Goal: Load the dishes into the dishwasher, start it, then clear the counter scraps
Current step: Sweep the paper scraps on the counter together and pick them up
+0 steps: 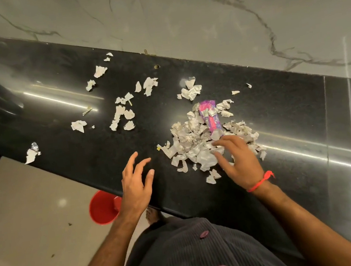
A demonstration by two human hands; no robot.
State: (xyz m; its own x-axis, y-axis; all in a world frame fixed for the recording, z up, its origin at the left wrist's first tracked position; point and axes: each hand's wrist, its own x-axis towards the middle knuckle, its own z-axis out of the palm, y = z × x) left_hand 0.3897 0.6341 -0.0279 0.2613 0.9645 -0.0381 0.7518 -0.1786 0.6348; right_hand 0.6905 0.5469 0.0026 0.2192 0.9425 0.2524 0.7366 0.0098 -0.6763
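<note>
Both hands spread, gripping nothing: we are raking scrap pile [206, 142] with right hand [237, 160]; left hand [136, 181] hovering beside pile, over surface [277, 102].

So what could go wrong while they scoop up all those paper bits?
1. The big scrap pile under the right hand sits near the counter's front edge; a quick sweep could knock bits onto the floor.
2. Scattered scraps lie far off to the left, one piece right at the edge, so some may get missed or fall.
3. The red bin below is partly hidden under the left hand, so swept scraps might miss it.
</note>
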